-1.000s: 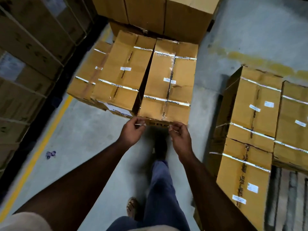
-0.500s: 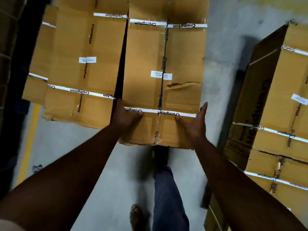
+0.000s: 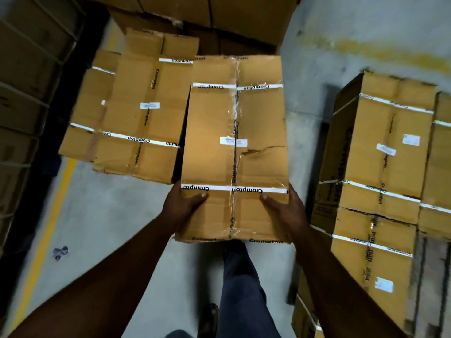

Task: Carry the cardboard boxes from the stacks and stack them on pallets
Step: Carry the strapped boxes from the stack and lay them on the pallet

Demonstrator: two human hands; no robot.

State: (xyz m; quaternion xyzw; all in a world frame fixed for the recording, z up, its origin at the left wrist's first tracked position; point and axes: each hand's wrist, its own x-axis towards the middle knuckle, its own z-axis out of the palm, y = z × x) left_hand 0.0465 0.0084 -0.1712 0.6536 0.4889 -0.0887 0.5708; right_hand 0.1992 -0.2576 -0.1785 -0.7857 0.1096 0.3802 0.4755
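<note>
Carton, tan strapped cardboard (image 3: 234, 152), frame centre, near end held by left hand (image 3: 181, 206) and right hand (image 3: 286, 211), thumbs on top. Advice: lift level, support creased right panel.

Floor aisle (image 3: 102, 215) open (stacked boxes (image 3: 380, 167) flank right).

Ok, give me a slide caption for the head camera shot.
Both hands, left and right, grip a creased cardboard box beside stacked boxes.
</note>
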